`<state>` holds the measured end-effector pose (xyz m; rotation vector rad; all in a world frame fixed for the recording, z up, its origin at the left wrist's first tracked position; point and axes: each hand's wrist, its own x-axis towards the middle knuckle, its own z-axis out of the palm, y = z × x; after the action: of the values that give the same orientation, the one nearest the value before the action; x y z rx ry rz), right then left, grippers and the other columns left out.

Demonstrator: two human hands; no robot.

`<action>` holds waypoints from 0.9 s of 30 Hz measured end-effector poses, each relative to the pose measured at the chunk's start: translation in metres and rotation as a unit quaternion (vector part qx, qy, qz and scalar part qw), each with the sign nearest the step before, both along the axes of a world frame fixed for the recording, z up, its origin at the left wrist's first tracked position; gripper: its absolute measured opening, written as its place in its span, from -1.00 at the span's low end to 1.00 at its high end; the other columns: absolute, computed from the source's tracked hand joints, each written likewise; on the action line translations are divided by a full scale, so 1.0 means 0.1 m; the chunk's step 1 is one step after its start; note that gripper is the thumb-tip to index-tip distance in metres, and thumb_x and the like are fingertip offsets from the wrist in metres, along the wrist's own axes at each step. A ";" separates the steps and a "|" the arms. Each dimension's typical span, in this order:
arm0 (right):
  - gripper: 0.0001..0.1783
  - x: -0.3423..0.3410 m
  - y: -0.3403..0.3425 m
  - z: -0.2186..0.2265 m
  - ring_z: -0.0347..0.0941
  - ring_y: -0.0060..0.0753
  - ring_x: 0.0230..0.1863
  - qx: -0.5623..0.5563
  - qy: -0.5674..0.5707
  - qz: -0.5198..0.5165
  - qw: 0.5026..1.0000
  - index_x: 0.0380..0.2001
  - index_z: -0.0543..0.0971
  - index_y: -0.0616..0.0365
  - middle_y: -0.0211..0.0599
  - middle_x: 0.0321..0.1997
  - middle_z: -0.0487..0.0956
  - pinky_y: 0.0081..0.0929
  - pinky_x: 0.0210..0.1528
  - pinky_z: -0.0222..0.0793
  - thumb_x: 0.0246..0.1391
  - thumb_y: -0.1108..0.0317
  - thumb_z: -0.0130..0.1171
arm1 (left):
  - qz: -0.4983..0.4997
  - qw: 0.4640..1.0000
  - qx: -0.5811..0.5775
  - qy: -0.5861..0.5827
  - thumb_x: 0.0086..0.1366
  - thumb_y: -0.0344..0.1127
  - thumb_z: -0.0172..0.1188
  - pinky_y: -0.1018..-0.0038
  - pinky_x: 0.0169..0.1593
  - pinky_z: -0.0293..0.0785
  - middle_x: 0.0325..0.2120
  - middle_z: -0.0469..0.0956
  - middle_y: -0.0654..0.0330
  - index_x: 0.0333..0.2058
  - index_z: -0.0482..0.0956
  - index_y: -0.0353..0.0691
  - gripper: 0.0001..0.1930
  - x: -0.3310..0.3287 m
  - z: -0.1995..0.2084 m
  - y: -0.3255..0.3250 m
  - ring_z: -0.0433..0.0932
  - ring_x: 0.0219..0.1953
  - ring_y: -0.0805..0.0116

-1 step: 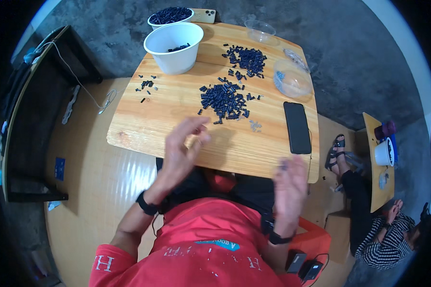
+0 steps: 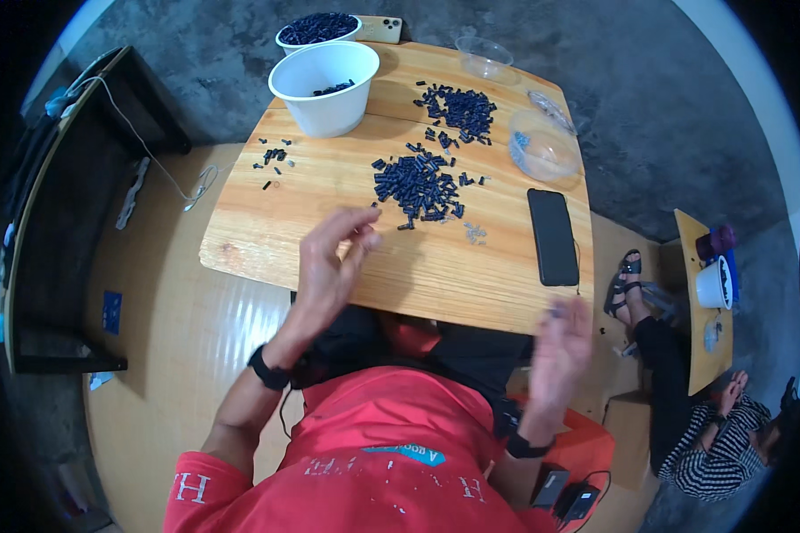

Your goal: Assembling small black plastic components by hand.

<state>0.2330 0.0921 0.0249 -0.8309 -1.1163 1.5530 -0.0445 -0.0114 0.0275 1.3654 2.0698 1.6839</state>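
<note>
My left hand (image 2: 331, 262) hovers over the table's near edge, just short of a heap of small black cylindrical pieces (image 2: 415, 186). Its fingers are loosely bent, with a gap to the thumb, and nothing shows between them. Off the near right corner of the table, my right hand (image 2: 562, 355) is blurred by motion. At its fingertips is a small dark piece (image 2: 556, 310), too smeared to make out in detail. A little pile of clear bits (image 2: 475, 233) lies beside the near heap. Farther back sits a second heap of black pieces (image 2: 465, 113).
A white tub (image 2: 324, 105) with some black pieces stands at the back left, before a fuller tub (image 2: 318, 28). Loose pieces (image 2: 276, 155) lie at left. A black phone (image 2: 553, 237) and clear bowls (image 2: 542, 160) line the right. Another person (image 2: 716, 449) sits at far right.
My right hand has moved to the right, away from my body, with the dark piece at its fingertips. My left hand has shifted slightly left.
</note>
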 end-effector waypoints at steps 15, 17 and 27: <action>-0.58 1.06 0.86 -1.58 0.45 -0.49 -0.03 -0.113 -0.042 -0.243 0.963 0.11 0.40 0.23 -0.14 0.12 0.44 -0.67 -0.14 0.39 0.17 0.64 -0.08 | -0.002 0.987 -0.068 0.148 0.09 -0.55 0.20 0.34 -0.26 0.51 -0.36 0.58 0.06 -0.24 0.60 -0.31 -0.79 -0.18 -0.28 0.61 0.59 -0.35 0.09; -0.58 0.97 0.81 -1.40 0.45 -0.51 -0.05 -0.116 -0.079 -0.265 0.954 0.12 0.40 0.21 -0.15 0.14 0.43 -0.71 -0.19 0.37 0.17 0.63 -0.09 | -0.004 0.984 -0.063 0.166 0.09 -0.57 0.20 0.38 -0.25 0.52 -0.31 0.58 0.06 -0.20 0.59 -0.31 -0.75 -0.17 -0.29 0.68 0.59 -0.33 0.12; -0.66 0.77 0.61 -0.75 0.35 -0.46 0.08 0.048 -0.119 -0.367 0.922 0.08 0.40 0.24 -0.27 0.10 0.43 -0.53 0.02 0.29 0.24 0.47 -0.01 | 0.044 0.963 -0.071 0.256 0.01 -0.61 0.11 0.29 -0.01 0.43 -0.15 0.54 0.08 -0.14 0.56 -0.31 -0.64 -0.45 -0.39 0.75 0.45 -0.10 0.05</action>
<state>0.3103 0.1533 -0.0505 -1.2185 -0.8828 0.7803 -0.0892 0.0639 -0.0118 1.8306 2.4899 1.2669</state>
